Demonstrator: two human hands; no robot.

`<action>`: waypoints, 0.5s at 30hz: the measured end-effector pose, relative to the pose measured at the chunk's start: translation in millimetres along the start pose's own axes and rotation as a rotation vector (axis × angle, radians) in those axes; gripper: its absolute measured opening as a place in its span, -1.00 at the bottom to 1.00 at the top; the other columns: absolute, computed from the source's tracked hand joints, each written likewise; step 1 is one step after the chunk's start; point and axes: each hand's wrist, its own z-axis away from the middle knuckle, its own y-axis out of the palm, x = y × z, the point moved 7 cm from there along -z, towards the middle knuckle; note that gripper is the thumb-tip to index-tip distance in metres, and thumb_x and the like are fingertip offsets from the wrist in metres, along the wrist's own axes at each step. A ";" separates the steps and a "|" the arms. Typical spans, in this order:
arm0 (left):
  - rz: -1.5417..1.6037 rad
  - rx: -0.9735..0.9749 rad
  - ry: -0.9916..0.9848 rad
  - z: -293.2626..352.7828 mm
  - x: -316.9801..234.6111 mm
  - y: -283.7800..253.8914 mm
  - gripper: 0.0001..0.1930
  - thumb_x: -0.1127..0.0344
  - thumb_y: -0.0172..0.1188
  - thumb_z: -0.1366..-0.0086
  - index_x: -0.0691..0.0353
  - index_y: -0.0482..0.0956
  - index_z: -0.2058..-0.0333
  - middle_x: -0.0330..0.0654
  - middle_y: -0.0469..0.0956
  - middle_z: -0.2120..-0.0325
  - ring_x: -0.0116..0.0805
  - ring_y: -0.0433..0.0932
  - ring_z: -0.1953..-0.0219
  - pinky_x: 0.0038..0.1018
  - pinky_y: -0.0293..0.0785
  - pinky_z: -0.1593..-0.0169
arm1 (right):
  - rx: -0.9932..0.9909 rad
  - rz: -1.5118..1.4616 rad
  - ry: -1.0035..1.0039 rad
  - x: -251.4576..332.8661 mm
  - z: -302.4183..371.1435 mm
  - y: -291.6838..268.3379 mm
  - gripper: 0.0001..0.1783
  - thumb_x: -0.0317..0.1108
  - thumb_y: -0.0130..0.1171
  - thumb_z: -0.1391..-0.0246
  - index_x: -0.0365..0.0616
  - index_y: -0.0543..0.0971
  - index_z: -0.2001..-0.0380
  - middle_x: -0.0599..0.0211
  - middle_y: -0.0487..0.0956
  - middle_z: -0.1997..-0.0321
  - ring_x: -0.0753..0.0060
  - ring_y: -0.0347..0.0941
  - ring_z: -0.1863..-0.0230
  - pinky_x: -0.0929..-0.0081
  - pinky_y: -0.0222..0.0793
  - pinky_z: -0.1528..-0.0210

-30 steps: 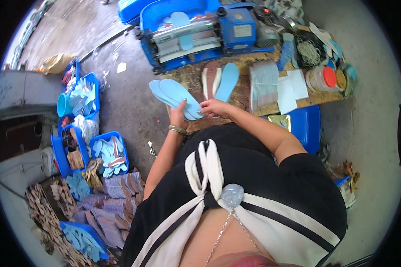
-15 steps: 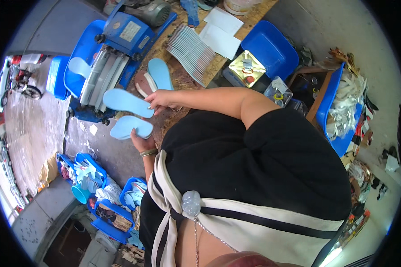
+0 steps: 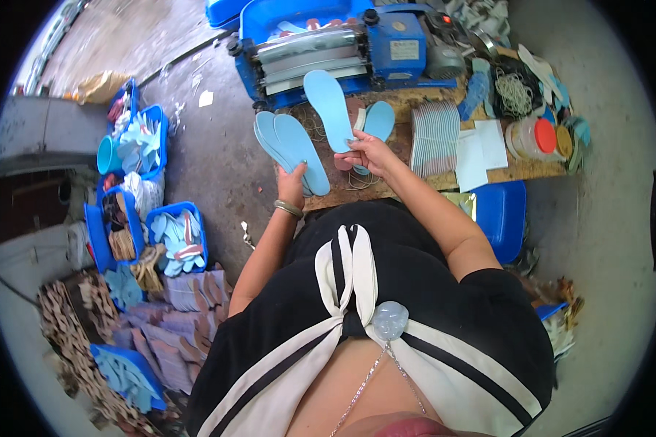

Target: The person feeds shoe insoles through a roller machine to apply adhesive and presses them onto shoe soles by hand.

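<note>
My left hand (image 3: 291,186) is closed on a small fanned bunch of light blue insoles (image 3: 293,142), left of the workbench's near edge. In my right hand (image 3: 369,155) a single light blue insole (image 3: 326,105) is pinched by its narrow end. Its wide end points up, in front of the rollers (image 3: 313,58) of a blue roller machine (image 3: 397,47). Behind my right hand, another blue insole (image 3: 380,119) lies on the bench beside a reddish-brown piece (image 3: 356,111). What lies under the right hand is partly hidden.
Right of the hands, a row of stacked thin pieces (image 3: 434,138) lies beside white sheets (image 3: 490,143) and a red-lidded jar (image 3: 533,137). Behind the rollers stands a blue tub (image 3: 270,18). Blue bins (image 3: 202,240) of cut pieces crowd the floor at left.
The whole view has swung round, so the machine now stands straight ahead. My right hand's insole has turned from lying sideways to pointing up. Both hands still hold insoles.
</note>
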 end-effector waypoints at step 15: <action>0.031 -0.460 -0.028 58.4 31.2 -127.0 -0.59 0.51 0.11 -0.03 0.31 0.24 0.11 -0.11 0.45 0.25 -0.30 0.48 0.28 -0.41 0.44 0.18 | 0.057 -0.062 -0.016 22.3 -42.5 12.7 -0.62 -0.50 -0.17 -0.12 -0.20 0.24 -0.04 0.11 0.47 0.12 0.19 0.50 0.19 0.60 0.54 0.38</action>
